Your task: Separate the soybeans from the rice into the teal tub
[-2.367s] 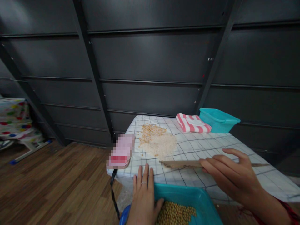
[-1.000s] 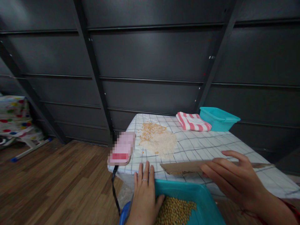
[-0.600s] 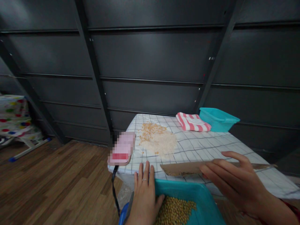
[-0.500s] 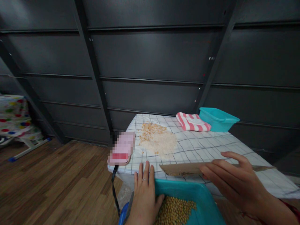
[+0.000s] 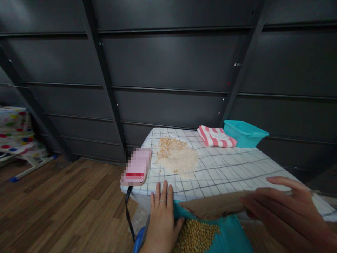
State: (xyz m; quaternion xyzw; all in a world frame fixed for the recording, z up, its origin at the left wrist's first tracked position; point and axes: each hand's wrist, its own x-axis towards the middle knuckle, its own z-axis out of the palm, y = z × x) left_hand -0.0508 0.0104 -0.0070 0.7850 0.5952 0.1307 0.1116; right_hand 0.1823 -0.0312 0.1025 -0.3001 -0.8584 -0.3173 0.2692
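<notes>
My right hand pinches a flat strip of brown cardboard and holds it tilted over the far side of a teal bin. Yellow-brown beans, like soybeans, lie in that bin. At the bin's left edge rests my left hand, fingers stretched out towards the table and thumb over the inside by the beans; a ring is on one finger. Beyond both hands a spread of white grains like rice, mixed with orange-yellow kernels, lies on the checked tablecloth.
At the table's back right stand a second teal bin and a folded pink-striped towel. A pink, pixelated flat object with a black strap lies at the left edge. A dark panelled wall rises behind.
My right hand has moved right and a little nearer, bringing the cardboard down from the table's front edge to over the bin's far side. My left hand has barely moved.
</notes>
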